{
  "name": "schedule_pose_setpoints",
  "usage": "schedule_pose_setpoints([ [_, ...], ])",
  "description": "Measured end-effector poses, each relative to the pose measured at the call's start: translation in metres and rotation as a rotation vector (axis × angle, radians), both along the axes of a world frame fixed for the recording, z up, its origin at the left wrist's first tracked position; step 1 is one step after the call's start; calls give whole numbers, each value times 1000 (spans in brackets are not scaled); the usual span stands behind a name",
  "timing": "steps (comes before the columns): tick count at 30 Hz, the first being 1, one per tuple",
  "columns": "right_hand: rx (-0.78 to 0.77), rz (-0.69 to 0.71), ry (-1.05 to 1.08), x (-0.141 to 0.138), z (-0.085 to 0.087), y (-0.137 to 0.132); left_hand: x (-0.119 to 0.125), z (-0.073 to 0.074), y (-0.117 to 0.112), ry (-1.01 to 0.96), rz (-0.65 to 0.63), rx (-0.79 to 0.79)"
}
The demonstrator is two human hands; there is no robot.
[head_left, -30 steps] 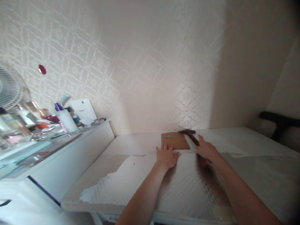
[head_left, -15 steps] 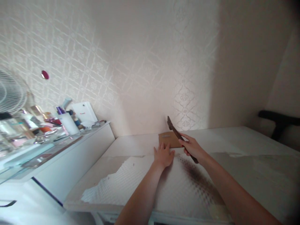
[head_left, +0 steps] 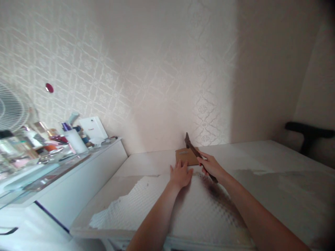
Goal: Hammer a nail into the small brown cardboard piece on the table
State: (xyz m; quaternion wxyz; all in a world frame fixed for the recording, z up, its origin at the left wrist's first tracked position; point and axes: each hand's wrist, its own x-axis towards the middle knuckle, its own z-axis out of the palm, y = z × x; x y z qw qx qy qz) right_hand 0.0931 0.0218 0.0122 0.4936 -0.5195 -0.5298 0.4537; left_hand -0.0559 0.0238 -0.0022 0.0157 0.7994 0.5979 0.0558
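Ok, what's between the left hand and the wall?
Head view: a brown board lies there, the left hand touching its near edge, the right hand's dark tool raised over it.

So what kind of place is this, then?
Probably a room in a home, perhaps a bedroom: patterned wallpaper, a white dresser crowded with bottles, and a fan at its far end.

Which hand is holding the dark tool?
The right hand, closed round the dark tool, whose head is up above the brown card; the left hand lies flat and open at the card's near edge.
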Motion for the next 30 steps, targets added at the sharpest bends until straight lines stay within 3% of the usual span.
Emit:
schedule_pose_setpoints([
  [15,-12,66,33,-2,0,-2,1,1,0,0,1,-3],
  [30,-41,14,51,-1,5,-5,1,2,-1,14,1,-21],
])
